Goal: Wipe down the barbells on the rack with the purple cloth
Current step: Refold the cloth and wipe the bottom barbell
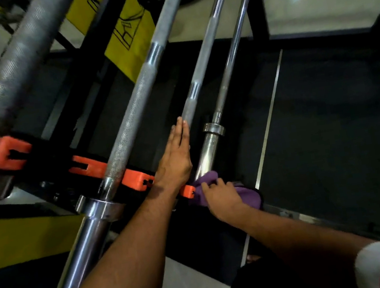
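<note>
Several steel barbells lie side by side on a rack with orange holders [89, 168]. My left hand [176, 157] lies flat with straight fingers against the shaft of the third barbell [204, 49]. My right hand [221, 197] grips the purple cloth [205, 182], which is bunched around that same bar's lower end beside the last orange holder [187, 191]. To the left runs a knurled barbell [130, 118] with its chrome sleeve [87, 254]. A thinner barbell [236, 36] with a collar [214, 128] lies just to the right.
A thick dark knurled bar [14, 64] crosses the top left, blurred. A yellow sign [126, 32] stands behind the rack. Dark rubber flooring [329, 121] with a pale seam [269, 116] spreads to the right. Black frame legs [259, 20] stand at the top right.
</note>
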### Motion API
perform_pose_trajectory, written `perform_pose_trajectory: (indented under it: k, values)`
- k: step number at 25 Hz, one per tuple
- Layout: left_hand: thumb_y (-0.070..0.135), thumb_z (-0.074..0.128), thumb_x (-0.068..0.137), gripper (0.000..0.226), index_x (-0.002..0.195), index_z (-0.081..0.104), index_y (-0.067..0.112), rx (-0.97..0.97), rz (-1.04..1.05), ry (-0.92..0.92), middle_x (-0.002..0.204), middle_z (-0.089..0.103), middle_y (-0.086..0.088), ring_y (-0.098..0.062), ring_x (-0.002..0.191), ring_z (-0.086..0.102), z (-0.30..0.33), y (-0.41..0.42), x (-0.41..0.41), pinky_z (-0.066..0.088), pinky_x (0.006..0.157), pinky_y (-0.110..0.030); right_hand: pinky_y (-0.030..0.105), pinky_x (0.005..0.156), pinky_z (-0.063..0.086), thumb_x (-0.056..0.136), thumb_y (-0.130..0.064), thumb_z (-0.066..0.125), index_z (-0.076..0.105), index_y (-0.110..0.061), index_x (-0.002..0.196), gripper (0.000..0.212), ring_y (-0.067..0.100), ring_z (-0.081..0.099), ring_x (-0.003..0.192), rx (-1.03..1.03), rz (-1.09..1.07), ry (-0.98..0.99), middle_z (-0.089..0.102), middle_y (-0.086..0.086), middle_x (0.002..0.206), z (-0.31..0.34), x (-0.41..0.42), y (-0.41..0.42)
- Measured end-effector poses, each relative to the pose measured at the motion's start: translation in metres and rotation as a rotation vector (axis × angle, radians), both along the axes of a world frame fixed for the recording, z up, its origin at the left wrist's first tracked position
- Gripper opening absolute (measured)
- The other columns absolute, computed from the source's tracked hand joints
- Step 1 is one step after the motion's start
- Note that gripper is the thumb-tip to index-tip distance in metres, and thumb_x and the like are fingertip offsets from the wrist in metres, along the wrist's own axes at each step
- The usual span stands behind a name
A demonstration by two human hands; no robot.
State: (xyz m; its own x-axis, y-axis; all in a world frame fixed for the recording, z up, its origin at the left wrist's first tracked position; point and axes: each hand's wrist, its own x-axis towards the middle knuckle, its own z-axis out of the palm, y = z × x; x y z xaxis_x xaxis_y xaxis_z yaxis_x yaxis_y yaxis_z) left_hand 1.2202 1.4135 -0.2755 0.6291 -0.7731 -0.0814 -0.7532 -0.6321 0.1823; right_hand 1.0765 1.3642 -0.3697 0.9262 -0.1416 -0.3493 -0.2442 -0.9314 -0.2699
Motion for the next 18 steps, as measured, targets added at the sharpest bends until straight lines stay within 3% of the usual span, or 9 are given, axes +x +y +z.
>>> perform_pose_trajectory:
  k: [2, 5, 8, 11, 13, 15, 18]
  values:
    - [0.002, 0.042, 0.098, 0.071, 0.160, 0.008, 0.012, -0.012, -0.002, 0.012, 0.168, -0.003, -0.002, -0.022, 0.154, 0.005, 0.003, -0.001, -0.001, 0.012, 0.122, -0.026, 0.045, 0.090, 0.045, 0.093, -0.019, 0.054, 0.044, -0.016, 0.140, 0.048, 0.035, 0.051, 0.118, 0.038, 0.161, -0.016, 0.061, 0.011, 0.128, 0.013, -0.007, -0.011]
    - [0.003, 0.043, 0.097, 0.075, 0.160, 0.004, 0.015, 0.000, 0.013, 0.052, 0.168, -0.007, 0.000, -0.021, 0.154, 0.004, 0.003, 0.000, -0.001, 0.020, 0.123, -0.037, 0.042, 0.088, 0.049, 0.089, -0.025, 0.063, 0.054, -0.022, 0.134, 0.046, 0.033, 0.059, 0.110, 0.354, 0.164, -0.010, 0.060, 0.010, 0.120, 0.040, -0.022, -0.045]
    - [0.015, 0.052, 0.097, 0.081, 0.160, 0.001, 0.015, 0.054, 0.042, 0.084, 0.167, -0.011, 0.000, -0.025, 0.154, 0.003, 0.005, -0.001, 0.000, 0.027, 0.119, -0.053, 0.037, 0.088, 0.051, 0.075, -0.034, 0.074, 0.060, -0.029, 0.118, 0.046, 0.021, 0.062, 0.100, 0.600, -0.109, -0.097, 0.059, -0.001, 0.110, 0.074, -0.059, -0.082]
    - [0.030, 0.054, 0.097, 0.080, 0.160, 0.008, 0.013, 0.047, 0.076, 0.062, 0.168, -0.001, -0.003, -0.026, 0.154, 0.000, 0.019, -0.010, -0.017, 0.019, 0.120, -0.058, 0.032, 0.082, 0.055, 0.068, -0.026, 0.079, 0.058, -0.035, 0.107, 0.045, 0.008, 0.066, 0.091, 0.687, -0.484, -0.239, 0.069, -0.010, 0.101, 0.103, -0.115, -0.106]
    - [0.027, 0.056, 0.096, 0.071, 0.157, 0.023, 0.015, -0.112, 0.010, 0.038, 0.166, 0.015, -0.005, -0.025, 0.154, 0.009, 0.023, -0.008, -0.044, 0.014, 0.122, -0.057, 0.033, 0.078, 0.057, 0.068, -0.025, 0.078, 0.061, -0.035, 0.105, 0.042, 0.004, 0.068, 0.083, 0.640, -0.680, -0.309, 0.072, -0.011, 0.094, 0.113, -0.153, -0.112]
    - [0.024, 0.058, 0.095, 0.061, 0.152, 0.037, 0.017, -0.278, -0.067, 0.141, 0.159, 0.033, -0.007, -0.026, 0.149, 0.027, 0.017, -0.001, -0.077, 0.016, 0.122, -0.050, 0.034, 0.076, 0.058, 0.070, -0.023, 0.078, 0.063, -0.036, 0.102, 0.038, 0.002, 0.067, 0.079, 0.569, -0.852, -0.354, 0.072, -0.012, 0.089, 0.117, -0.188, -0.111]
    - [0.032, 0.051, 0.094, 0.053, 0.145, 0.048, 0.017, -0.303, -0.163, 0.342, 0.143, 0.052, -0.004, -0.023, 0.134, 0.048, -0.008, 0.018, -0.115, 0.025, 0.120, -0.037, 0.037, 0.070, 0.058, 0.076, -0.016, 0.074, 0.064, -0.035, 0.095, 0.029, 0.007, 0.068, 0.076, 0.501, -1.089, -0.442, 0.071, -0.010, 0.083, 0.120, -0.235, -0.095]
